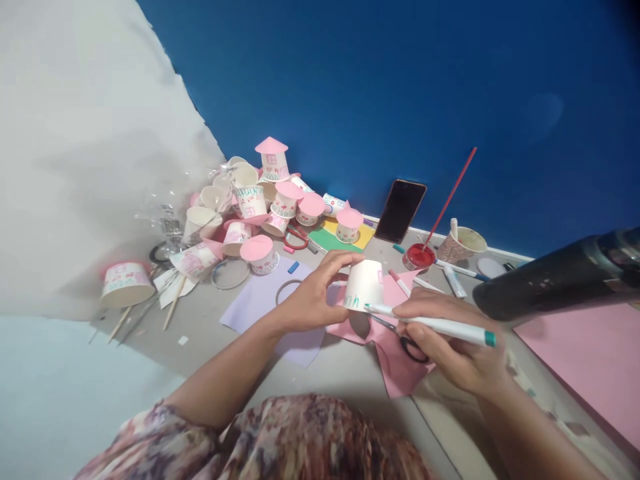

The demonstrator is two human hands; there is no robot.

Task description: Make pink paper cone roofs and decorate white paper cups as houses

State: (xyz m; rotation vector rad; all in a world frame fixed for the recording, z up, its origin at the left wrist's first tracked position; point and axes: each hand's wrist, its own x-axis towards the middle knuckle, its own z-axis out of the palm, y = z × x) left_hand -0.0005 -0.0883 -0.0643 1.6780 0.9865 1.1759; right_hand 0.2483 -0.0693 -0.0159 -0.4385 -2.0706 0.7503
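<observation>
My left hand [320,297] grips a white paper cup [364,283] that is upside down, thumb low and fingers at its top. Green strokes run along the cup's lower edge, and part of a pink window drawing shows on its right side. In my right hand [455,340] is a white marker with a green end [445,327], its tip at the cup's lower edge. Below the cup and marker lie scissors [413,349] on cut pink paper [400,377]. A sheet of lilac paper [245,308] lies to the left, partly under my left forearm.
Decorated cups with pink paper tops [287,197] are heaped at the back left. A phone [401,210] leans on the blue wall. Beside it stand a red paint jar [419,257] and a patterned cup [463,245]. A dark cylinder [555,277] juts in from the right.
</observation>
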